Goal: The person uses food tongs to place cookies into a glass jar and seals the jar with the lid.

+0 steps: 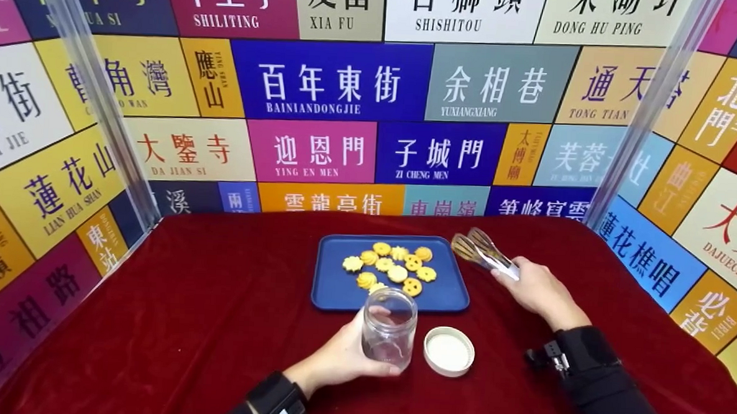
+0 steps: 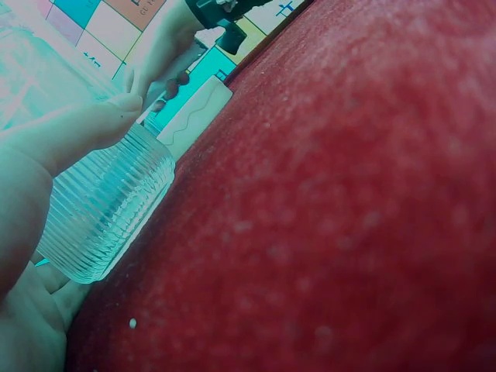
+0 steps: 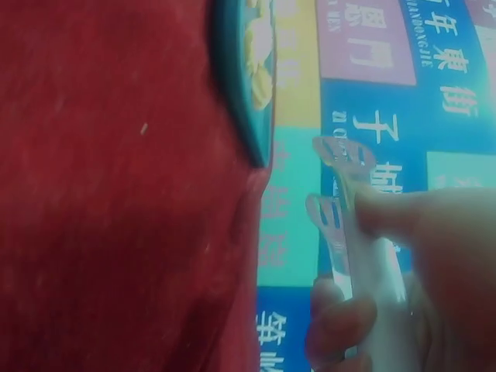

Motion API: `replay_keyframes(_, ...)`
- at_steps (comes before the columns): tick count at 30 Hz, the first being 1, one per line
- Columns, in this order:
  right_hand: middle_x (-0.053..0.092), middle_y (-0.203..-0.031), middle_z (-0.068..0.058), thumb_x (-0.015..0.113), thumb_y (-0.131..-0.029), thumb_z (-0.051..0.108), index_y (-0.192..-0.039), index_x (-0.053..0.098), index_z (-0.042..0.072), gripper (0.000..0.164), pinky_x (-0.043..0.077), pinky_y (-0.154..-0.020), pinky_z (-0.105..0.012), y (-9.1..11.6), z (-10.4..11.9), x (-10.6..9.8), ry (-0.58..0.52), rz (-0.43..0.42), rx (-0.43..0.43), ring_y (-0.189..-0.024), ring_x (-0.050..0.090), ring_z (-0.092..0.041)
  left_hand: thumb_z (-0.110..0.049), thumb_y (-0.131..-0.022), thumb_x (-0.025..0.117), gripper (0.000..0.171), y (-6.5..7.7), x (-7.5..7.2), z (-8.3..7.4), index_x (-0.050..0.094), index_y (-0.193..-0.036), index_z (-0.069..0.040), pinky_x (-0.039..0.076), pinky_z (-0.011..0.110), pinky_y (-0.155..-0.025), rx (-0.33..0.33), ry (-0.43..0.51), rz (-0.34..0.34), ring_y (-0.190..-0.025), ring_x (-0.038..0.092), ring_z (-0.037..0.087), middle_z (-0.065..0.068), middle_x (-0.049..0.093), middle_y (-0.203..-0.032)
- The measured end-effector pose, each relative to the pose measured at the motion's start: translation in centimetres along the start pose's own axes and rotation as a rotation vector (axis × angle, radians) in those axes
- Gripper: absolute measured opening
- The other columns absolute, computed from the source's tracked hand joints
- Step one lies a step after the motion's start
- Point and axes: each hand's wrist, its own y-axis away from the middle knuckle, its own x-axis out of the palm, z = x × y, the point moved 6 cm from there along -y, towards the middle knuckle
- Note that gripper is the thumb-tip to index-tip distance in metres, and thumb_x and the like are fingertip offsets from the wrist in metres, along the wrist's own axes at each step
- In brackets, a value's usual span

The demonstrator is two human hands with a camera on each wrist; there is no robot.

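Observation:
A clear glass jar [image 1: 389, 338] without its lid is in my left hand [image 1: 343, 355]; fingers and thumb wrap its sides. In the left wrist view the ribbed lower part of the jar [image 2: 116, 205] shows beside the thumb. My right hand [image 1: 542, 289] grips a pair of clear plastic tongs [image 1: 487, 256], whose slotted tips stand apart with nothing between them, also in the right wrist view. The tongs are at the right edge of a blue tray [image 1: 327, 295]. On the tray lie several yellow cookies [image 1: 396, 273].
A round cream lid [image 1: 449, 352] lies on the dark red tablecloth [image 1: 215, 300], right of the jar. Walls covered in colourful sign panels [image 1: 330, 81] rise behind and at both sides, with clear corner posts [image 1: 646, 113].

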Motion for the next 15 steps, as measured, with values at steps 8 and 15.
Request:
replay_keyframes(8,0.069,-0.102,-0.015,0.068,-0.102,0.045,-0.129,0.065,-0.001,0.053,0.046,-0.069,-0.038,0.0,2.1,0.6,-0.001,0.05,-0.054,-0.082,0.06,-0.026,-0.018,-0.075,0.098,0.089,0.0,0.0,0.2,0.046,-0.146,-0.012,0.046,0.034,-0.114,-0.013,-0.009,-0.002,-0.129,0.061,0.016,-0.002,0.066,-0.137)
replay_keyframes(15,0.07,-0.103,-0.011,0.07,-0.101,0.046,-0.131,0.067,0.002,0.053,0.047,-0.07,-0.039,0.3,3.5,1.8,0.027,0.096,-0.084,-0.083,0.061,-0.025,-0.018,-0.075,0.098,0.089,0.0,0.0,0.3,0.046,-0.147,-0.013,0.046,0.034,-0.114,-0.008,-0.005,-0.004,-0.129,0.061,0.016,-0.002,0.065,-0.137)
